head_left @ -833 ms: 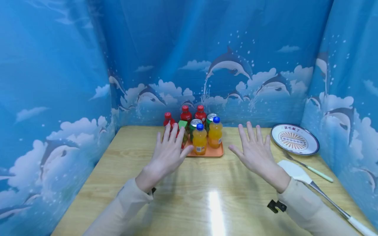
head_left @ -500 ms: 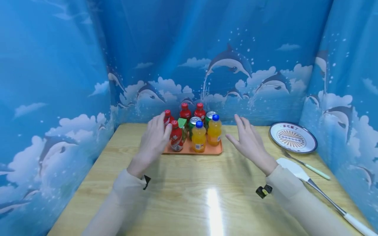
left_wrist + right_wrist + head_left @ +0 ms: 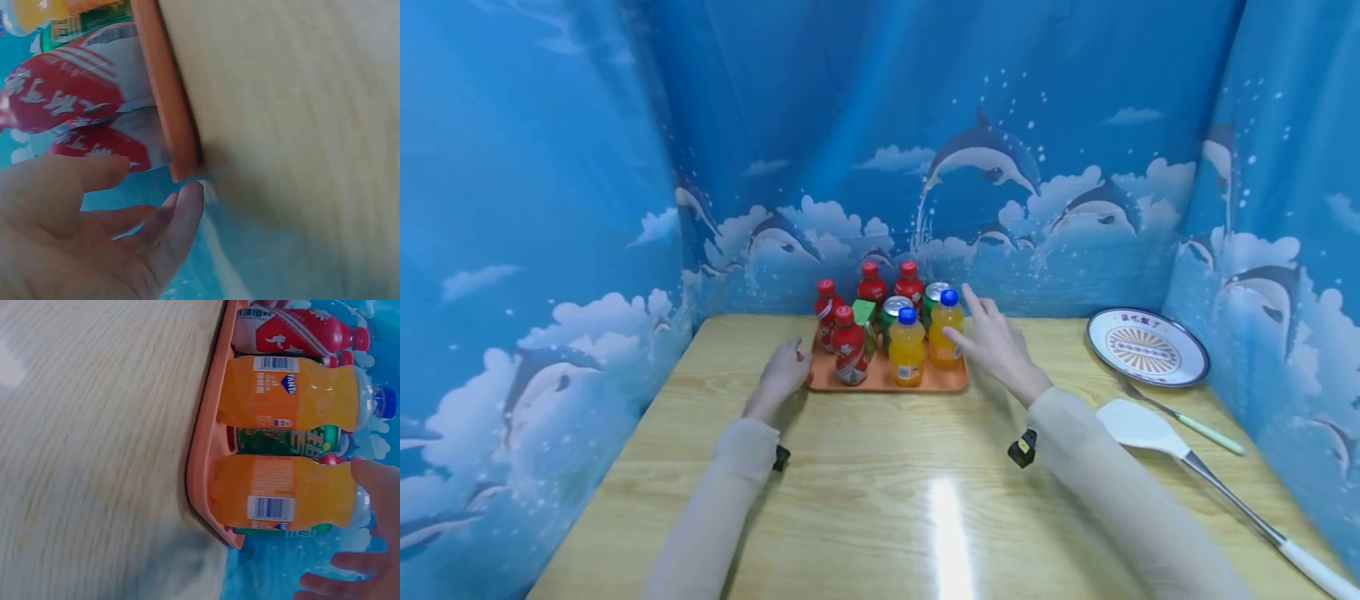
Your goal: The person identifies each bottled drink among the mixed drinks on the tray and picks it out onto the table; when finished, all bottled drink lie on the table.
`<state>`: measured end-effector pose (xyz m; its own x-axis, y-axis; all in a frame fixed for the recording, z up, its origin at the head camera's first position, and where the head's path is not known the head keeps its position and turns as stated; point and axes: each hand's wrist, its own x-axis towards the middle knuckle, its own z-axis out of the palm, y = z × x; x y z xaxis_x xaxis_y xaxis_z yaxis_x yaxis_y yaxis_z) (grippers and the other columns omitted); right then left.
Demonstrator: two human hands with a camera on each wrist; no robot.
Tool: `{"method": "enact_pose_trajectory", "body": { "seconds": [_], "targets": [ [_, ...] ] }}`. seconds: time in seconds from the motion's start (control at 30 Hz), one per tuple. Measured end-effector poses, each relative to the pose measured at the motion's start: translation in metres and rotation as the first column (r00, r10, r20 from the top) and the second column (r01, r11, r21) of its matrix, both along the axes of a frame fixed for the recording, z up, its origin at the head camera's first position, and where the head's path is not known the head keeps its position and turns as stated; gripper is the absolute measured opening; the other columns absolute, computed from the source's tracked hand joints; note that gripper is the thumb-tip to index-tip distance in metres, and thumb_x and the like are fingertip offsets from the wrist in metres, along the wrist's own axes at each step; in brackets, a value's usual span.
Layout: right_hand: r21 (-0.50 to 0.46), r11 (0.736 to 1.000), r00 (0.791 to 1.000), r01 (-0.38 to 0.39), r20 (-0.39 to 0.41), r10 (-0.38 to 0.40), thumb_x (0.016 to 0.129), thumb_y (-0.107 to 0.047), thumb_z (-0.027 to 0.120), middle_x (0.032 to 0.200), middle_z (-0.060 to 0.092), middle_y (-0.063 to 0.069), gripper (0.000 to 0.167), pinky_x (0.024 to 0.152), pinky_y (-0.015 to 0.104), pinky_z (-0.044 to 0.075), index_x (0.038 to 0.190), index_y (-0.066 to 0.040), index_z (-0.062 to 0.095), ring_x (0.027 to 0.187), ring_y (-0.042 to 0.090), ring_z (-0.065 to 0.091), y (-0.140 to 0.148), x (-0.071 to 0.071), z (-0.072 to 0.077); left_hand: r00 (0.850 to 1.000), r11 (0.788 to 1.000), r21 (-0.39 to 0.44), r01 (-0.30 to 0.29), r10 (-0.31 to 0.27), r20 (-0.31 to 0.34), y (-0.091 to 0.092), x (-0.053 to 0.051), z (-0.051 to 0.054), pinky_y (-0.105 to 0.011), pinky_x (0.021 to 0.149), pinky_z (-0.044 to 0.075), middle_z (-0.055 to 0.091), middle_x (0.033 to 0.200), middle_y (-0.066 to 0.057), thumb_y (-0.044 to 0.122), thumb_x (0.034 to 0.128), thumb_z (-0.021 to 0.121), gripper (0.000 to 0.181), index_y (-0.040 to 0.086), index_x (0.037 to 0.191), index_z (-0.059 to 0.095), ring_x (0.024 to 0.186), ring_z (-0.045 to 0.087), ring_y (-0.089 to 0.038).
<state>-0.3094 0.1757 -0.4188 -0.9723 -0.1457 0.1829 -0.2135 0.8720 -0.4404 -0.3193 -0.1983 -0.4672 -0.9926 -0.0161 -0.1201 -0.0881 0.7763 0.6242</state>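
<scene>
An orange tray holds upright drinks at the table's back. On it stand several red bottles, two orange soda bottles with blue caps, two green cans and a green-topped carton. My left hand is beside the tray's left end; in the left wrist view its thumb and loosely bent fingers are spread by the tray corner, around nothing. To the right, my right hand has its fingers extended, with the thumb close to the top of the right-hand soda bottle; contact is unclear.
On the right of the wooden table lie a white patterned plate, a fork with a pale green handle, and a long white-headed spatula. Blue dolphin-print curtains surround the back and sides.
Both hands, earlier raised and spread above the table, have come down toward the tray's ends. The left hand went lower beside the left end; the right moved left to the soda bottle. The drinks stayed put.
</scene>
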Motion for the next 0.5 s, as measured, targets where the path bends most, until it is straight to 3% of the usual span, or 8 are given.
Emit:
{"method": "enact_pose_trajectory", "body": {
  "seconds": [0.2,0.5],
  "targets": [
    [0.007,1.0,0.999,0.007,-0.031,-0.006,0.104,-0.054,0.059,0.158,0.047,0.026,0.082,0.097,0.064,0.057,0.17,-0.024,0.021,0.125,0.048,0.062,-0.005,-0.009,-0.006,1.0,1.0,-0.028,0.011,-0.011,0.027,0.004,-0.008,-0.005,-0.056,0.124,0.04,0.055,0.152,-0.027,0.022,0.1061,0.053,0.06,-0.005,0.158,0.04,0.144,0.05,-0.044],
    [-0.01,1.0,0.999,0.008,-0.041,-0.009,0.101,-0.055,0.065,0.159,0.05,0.022,0.081,0.107,0.065,0.052,0.167,-0.02,0.032,0.137,0.047,0.056,-0.006,-0.014,-0.011,0.998,0.996,-0.076,0.046,-0.042,0.053,0.004,-0.02,-0.006,-0.054,0.123,0.042,0.053,0.157,-0.024,0.013,0.1009,0.057,0.055,-0.004,0.153,0.049,0.146,0.049,-0.042]
  ]
}}
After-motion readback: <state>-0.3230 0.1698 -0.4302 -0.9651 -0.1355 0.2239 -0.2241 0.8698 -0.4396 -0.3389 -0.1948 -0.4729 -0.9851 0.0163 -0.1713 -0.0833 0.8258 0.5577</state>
